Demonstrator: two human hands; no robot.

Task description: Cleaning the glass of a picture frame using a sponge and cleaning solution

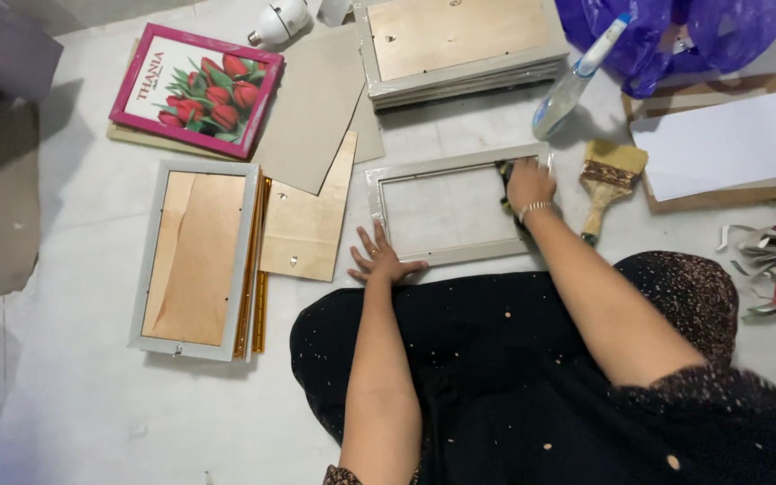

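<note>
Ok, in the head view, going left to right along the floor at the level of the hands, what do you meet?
Backed grey frame → loose plywood backing board → left hand pressed flat on the empty grey frame → right hand holding a dark cloth on that frame's right end → paintbrush → shiny paper scraps.

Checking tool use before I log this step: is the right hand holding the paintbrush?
No. The paintbrush lies untouched on the floor, while the right hand presses a dark cloth onto the frame.
</note>
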